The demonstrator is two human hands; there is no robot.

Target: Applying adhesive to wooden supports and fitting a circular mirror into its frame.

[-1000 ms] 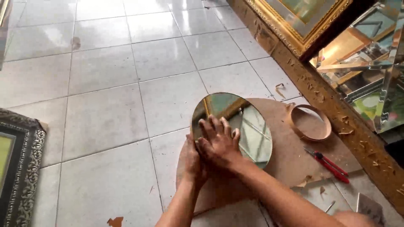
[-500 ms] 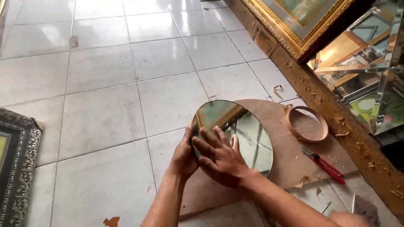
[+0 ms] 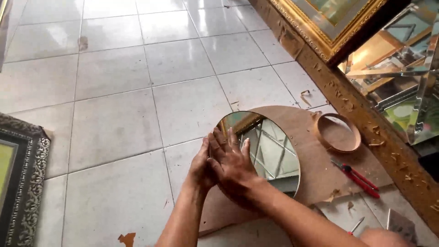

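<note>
Both hands press an oval mirror [image 3: 267, 151] lying on a brown board [image 3: 315, 169] on the floor — right hand [image 3: 231, 160] flat, fingers spread, left hand [image 3: 201, 167] gripping its near-left edge; its long axis runs away rightward.

The floor tiles [image 3: 114, 123] are pale grey-white and shiny, with thin dark lines between them. The round mirror [image 3: 270, 148] looks silver and shows a criss-cross of white bars. It lies on a flat brown board [image 3: 315, 176]. The ring [image 3: 337, 133] is light brown. The pliers [image 3: 359, 178] have red handles. One picture frame [image 3: 320, 32] is gold. The other frame [image 3: 25, 183] is dark with curly silver swirls.
</note>
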